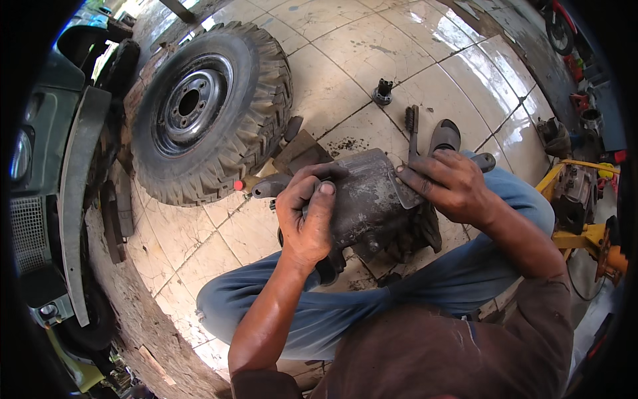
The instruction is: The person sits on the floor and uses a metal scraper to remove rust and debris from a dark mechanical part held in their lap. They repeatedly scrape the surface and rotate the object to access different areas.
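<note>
My left hand (306,214) is curled against the left end of a greasy cast-metal housing (366,192), its thumb raised. A dark lug (269,187) with a hole sticks out left of that hand. My right hand (451,187) grips what looks like a putty-knife scraper (409,195), its flat blade lying against the housing's right side. A dark rounded handle end with a hole shows beyond the knuckles. The housing stands on the floor between my legs, its lower parts in shadow. Just past my right fingers is a wire brush (411,124), bristles pointing away.
A knobbly tyre on a steel rim (189,102) lies ahead on the left. Farther out a small dark metal part (383,92) stands on the tiles (344,65). A vehicle's bumper (79,199) borders the left; a yellow stand (573,239) with a metal block is at right.
</note>
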The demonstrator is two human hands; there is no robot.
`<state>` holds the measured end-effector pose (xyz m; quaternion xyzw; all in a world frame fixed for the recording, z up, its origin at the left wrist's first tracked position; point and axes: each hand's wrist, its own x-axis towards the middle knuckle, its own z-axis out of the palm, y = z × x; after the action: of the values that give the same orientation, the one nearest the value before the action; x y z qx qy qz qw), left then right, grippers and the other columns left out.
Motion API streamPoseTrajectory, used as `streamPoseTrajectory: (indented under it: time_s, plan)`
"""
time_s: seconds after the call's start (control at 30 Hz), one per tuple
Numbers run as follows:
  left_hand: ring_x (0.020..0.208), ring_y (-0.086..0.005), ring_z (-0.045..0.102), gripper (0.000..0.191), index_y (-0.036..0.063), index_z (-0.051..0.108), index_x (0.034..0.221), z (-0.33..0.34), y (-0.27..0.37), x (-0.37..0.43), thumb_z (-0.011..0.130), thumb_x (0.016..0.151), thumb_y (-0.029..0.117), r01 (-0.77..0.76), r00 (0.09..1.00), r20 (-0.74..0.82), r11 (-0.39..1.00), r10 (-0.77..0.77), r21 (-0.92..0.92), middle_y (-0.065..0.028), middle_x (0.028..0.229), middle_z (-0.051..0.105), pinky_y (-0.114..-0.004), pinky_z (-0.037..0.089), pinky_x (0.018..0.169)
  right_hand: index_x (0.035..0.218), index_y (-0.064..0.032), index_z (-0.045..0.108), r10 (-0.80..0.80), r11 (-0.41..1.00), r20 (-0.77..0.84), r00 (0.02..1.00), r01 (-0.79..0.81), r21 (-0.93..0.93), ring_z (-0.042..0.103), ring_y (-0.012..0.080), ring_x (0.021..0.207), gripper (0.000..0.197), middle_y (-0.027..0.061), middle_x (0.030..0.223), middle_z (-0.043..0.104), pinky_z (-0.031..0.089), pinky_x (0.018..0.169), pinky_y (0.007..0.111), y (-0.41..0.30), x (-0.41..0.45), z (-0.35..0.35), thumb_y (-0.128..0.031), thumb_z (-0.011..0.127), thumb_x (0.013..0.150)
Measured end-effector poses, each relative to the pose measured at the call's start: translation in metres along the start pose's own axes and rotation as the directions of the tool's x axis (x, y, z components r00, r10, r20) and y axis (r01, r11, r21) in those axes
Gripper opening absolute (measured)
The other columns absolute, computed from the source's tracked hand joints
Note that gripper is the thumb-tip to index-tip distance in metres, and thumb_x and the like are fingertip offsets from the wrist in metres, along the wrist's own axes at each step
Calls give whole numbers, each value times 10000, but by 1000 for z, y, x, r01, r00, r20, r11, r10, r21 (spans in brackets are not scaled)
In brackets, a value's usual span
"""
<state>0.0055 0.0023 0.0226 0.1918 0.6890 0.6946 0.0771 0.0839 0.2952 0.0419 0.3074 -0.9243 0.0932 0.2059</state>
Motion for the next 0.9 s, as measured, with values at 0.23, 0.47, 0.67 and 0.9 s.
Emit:
streamPoseTrajectory:
  time_s: [0.23, 0.47, 0.67, 0.9]
  plan:
    - [891, -166, 597, 401, -71, 542, 748, -1, 0, 0, 649, 1023, 201, -14, 1000, 8, 1000, 14, 3, -229, 1126, 767, -337, 490, 826, 1268, -93, 804, 17, 998, 31, 999, -19, 61, 741, 308, 953, 432, 113, 1201, 753, 603, 833, 447, -2, -8, 4, -153, 721, 849]
    - [897, -161, 594, 390, -68, 537, 745, -1, -1, 0, 642, 1027, 180, -17, 1000, 9, 1000, 18, -10, -225, 1122, 767, -340, 491, 827, 1249, -99, 800, -36, 999, 9, 999, 36, -23, 716, 231, 945, 428, 75, 1213, 741, 600, 748, 383, -3, -1, -2, -152, 727, 830]
    - [928, -182, 626, 385, -82, 587, 777, -1, 1, 0, 637, 1031, 203, 0, 1000, 21, 1000, -1, 17, -223, 1125, 769, -335, 502, 860, 1269, -111, 804, -15, 1000, 93, 996, 18, -25, 723, 264, 948, 431, 78, 1203, 748, 600, 799, 402, -4, 0, -10, -163, 702, 853]
    - [956, -214, 655, 393, -86, 601, 786, 0, 1, 0, 636, 1036, 216, 3, 1000, 11, 1000, -3, 0, -221, 1137, 777, -350, 509, 898, 1291, -104, 784, -14, 999, 120, 993, 18, -33, 714, 252, 925, 452, 80, 1194, 750, 589, 787, 383, -1, 4, -14, -171, 693, 853]
